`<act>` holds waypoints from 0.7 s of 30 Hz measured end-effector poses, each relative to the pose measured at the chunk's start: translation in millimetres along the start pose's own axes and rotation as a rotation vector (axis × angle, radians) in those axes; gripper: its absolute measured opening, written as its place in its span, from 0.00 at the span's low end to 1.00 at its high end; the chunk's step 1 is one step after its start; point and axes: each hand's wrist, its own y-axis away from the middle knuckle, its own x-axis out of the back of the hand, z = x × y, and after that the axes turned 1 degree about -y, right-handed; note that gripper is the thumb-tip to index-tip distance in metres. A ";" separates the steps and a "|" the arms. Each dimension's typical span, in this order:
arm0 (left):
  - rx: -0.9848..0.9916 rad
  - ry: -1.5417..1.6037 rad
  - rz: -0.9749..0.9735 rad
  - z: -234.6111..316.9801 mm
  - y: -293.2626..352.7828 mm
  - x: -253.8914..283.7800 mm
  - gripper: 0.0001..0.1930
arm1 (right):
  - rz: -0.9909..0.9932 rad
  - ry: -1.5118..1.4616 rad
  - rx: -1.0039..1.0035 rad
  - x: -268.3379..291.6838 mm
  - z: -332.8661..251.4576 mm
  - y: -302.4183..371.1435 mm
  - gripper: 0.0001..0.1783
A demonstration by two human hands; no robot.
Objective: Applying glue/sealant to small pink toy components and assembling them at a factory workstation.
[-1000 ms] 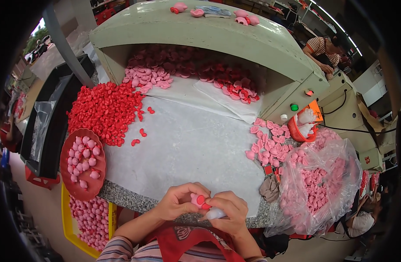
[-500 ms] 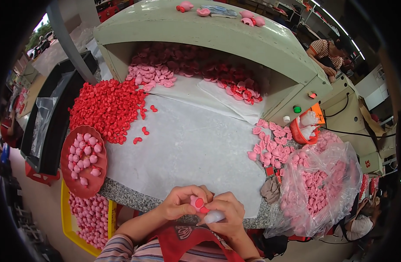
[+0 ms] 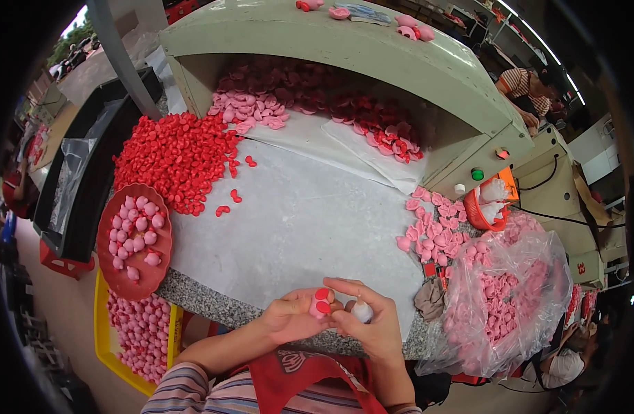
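Note:
Above the near edge of the paper-covered bench, my left hand is closed around a small pink figure piece. Two red oval parts show on the side of it that faces up. My right hand grips a small translucent squeeze bottle, its narrow nozzle pointing up. The right thumb reaches toward the pink piece, while the right index finger stretches out above the bottle. Some of the left fingers are hidden behind the piece.
A heap of red parts and a red dish of pink pieces lie left, above a yellow crate. Pink shells, an orange basket and a clear bag are right. A green-grey hooded machine stands behind.
My right hand has turned the bottle so its nozzle points up, away from the pink piece. The piece has turned in my left hand and shows two red parts. The view has shifted slightly.

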 end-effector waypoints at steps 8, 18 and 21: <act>-0.154 -0.038 0.072 10.0 -5.9 -3.2 0.17 | 0.348 0.458 0.601 -22.2 22.8 -1.9 0.09; -0.367 -0.220 0.118 -1.3 0.1 -14.6 0.10 | 0.472 0.497 0.759 -32.6 22.8 7.0 0.05; -0.470 -0.242 0.077 -5.0 -1.3 -13.9 0.07 | 0.452 0.482 0.769 -38.0 16.3 7.8 0.07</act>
